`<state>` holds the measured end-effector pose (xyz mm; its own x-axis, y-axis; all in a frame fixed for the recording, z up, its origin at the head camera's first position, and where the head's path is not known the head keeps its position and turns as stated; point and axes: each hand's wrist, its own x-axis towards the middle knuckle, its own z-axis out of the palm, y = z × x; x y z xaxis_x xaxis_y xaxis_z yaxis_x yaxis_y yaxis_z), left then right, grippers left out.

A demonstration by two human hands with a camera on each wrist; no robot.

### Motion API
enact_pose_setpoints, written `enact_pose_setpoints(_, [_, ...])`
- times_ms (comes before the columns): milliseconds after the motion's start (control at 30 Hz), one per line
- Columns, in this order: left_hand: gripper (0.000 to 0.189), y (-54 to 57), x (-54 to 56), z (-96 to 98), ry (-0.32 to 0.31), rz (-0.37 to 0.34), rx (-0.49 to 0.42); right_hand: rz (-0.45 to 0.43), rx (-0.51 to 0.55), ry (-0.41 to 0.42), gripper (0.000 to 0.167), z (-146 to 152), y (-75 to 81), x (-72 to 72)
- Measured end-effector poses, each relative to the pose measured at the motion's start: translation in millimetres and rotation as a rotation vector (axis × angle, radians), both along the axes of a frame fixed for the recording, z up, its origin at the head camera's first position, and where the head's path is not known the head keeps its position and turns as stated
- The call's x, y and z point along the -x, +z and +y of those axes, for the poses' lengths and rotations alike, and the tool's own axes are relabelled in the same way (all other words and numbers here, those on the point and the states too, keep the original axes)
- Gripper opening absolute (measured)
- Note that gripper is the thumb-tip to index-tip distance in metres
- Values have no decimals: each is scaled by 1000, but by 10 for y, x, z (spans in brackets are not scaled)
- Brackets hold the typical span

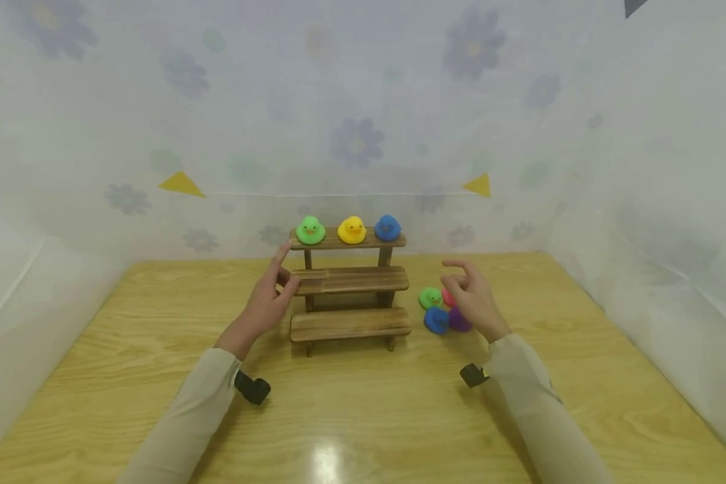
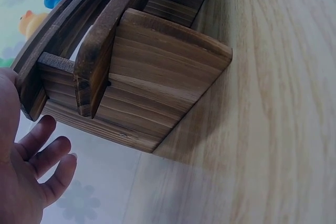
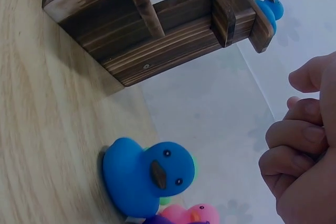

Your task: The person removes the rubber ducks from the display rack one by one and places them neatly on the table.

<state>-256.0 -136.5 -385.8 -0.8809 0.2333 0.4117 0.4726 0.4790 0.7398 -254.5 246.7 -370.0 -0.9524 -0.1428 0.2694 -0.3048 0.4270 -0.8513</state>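
Note:
A three-tier wooden stand [image 1: 351, 324] carries a green rubber duck [image 1: 310, 230], a yellow duck [image 1: 352, 230] and a blue duck [image 1: 388, 228] in a row on its top tier. My left hand [image 1: 265, 302] is at the stand's left end, index fingertip beside the top tier and thumb by the middle one; its other fingers [image 2: 43, 145] are loosely bent and hold nothing. Right of the stand, my right hand [image 1: 475, 301] hovers with loosely curled fingers [image 3: 296, 135] and nothing in them. It partly hides a pink duck [image 1: 448, 297] and a purple duck [image 1: 460, 320].
A second green duck [image 1: 430, 298] and a second blue duck [image 1: 437, 320] belong to the cluster on the wood-grain table [image 1: 363, 417], to the stand's right. Behind and beside the table hangs flower-printed white cloth [image 1: 357, 81] with yellow triangles [image 1: 181, 183].

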Motion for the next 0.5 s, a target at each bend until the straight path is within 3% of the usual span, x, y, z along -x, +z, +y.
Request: enact_pose_setpoints(500, [64, 4, 5, 1, -4, -1, -8, -32, 78, 54, 40, -218, 166, 64])
